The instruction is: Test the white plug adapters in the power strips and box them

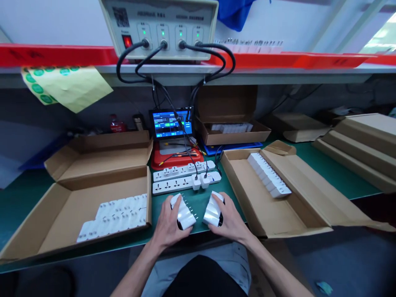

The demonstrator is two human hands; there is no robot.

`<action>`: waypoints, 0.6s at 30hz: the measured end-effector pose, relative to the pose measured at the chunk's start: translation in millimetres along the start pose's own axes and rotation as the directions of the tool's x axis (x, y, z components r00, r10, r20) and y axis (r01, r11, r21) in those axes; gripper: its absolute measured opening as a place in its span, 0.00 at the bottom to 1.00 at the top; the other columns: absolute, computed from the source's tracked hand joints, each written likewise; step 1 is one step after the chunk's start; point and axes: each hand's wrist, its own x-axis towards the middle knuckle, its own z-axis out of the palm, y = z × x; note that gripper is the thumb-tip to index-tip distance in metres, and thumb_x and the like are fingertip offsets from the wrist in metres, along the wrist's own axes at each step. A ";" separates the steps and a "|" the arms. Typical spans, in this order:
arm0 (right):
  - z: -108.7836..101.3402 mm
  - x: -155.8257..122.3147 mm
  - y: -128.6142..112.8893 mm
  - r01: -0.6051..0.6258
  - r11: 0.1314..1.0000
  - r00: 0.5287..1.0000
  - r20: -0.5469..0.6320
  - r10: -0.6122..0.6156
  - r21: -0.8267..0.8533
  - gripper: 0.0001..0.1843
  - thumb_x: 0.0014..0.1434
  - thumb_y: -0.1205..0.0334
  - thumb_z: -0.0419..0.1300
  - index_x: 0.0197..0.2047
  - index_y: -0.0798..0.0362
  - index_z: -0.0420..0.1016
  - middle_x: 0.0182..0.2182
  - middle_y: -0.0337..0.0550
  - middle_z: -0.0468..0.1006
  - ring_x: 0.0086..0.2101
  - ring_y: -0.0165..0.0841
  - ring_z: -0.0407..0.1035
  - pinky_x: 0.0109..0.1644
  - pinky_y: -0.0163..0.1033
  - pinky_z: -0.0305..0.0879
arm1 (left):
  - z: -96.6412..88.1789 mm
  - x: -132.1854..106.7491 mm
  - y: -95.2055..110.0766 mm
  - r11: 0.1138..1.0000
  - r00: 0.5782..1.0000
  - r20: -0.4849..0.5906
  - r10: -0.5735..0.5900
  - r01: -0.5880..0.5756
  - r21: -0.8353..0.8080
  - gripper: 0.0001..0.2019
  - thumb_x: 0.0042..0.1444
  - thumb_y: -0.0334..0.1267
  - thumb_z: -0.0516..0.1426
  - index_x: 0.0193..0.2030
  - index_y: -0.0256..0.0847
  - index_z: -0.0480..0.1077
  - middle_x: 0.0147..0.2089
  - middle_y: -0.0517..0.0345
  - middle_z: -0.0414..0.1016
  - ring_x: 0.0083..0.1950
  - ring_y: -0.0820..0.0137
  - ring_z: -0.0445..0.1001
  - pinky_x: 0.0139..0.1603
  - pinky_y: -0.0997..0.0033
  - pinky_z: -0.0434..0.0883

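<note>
My left hand (pixel 168 222) grips a white power strip (pixel 183 211), its row of metal pins pointing right. My right hand (pixel 227 216) grips a second white power strip (pixel 213 209), partly hidden by the fingers. The two strips are close together, just above the green bench's front edge. Directly ahead, two more white power strips (pixel 182 178) lie side by side on the bench. White plugs (pixel 200 180) with black cables are seated in the nearer strip's right end.
An open cardboard box (pixel 77 198) on the left holds white strips (pixel 117 216), and another on the right (pixel 278 194) holds a row (pixel 268 175). Behind stand a tablet-like screen (pixel 171 123), a red tray (pixel 176 156), a cabled tester (pixel 159 29) and a third box (pixel 232 132).
</note>
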 end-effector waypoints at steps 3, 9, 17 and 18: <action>-18.0 4.1 -6.1 0.026 0.998 0.998 -0.066 -0.022 0.049 0.62 0.56 0.48 0.75 0.86 0.45 0.52 0.77 0.63 0.58 0.75 0.65 0.62 0.79 0.67 0.64 | -10.2 1.1 6.9 1.000 0.998 -0.056 0.014 -0.013 0.016 0.58 0.54 0.48 0.71 0.88 0.42 0.51 0.81 0.30 0.58 0.78 0.34 0.67 0.75 0.34 0.73; -9.0 -8.8 -4.6 0.048 0.999 0.968 -0.249 -0.041 0.021 0.65 0.59 0.48 0.75 0.89 0.39 0.43 0.80 0.62 0.50 0.76 0.69 0.57 0.77 0.73 0.65 | 1.8 -9.7 6.6 0.996 0.992 -0.117 -0.036 0.045 0.071 0.58 0.58 0.48 0.70 0.89 0.40 0.46 0.82 0.26 0.54 0.81 0.32 0.63 0.75 0.32 0.73; -89.4 40.2 -22.8 0.075 0.994 0.979 -0.196 -0.058 0.083 0.55 0.60 0.45 0.74 0.85 0.44 0.59 0.73 0.61 0.67 0.70 0.62 0.69 0.76 0.69 0.69 | -65.2 24.1 13.4 0.990 0.993 -0.057 -0.106 0.100 -0.099 0.58 0.54 0.53 0.73 0.87 0.41 0.55 0.78 0.35 0.61 0.77 0.38 0.69 0.78 0.36 0.72; -117.7 42.7 -22.9 0.084 0.990 0.967 -0.250 -0.053 0.116 0.56 0.62 0.43 0.73 0.86 0.43 0.56 0.75 0.58 0.67 0.71 0.59 0.69 0.75 0.67 0.72 | -90.8 31.4 14.8 0.988 0.985 -0.139 -0.102 0.084 -0.126 0.58 0.55 0.55 0.73 0.87 0.43 0.55 0.78 0.38 0.62 0.77 0.40 0.70 0.79 0.36 0.72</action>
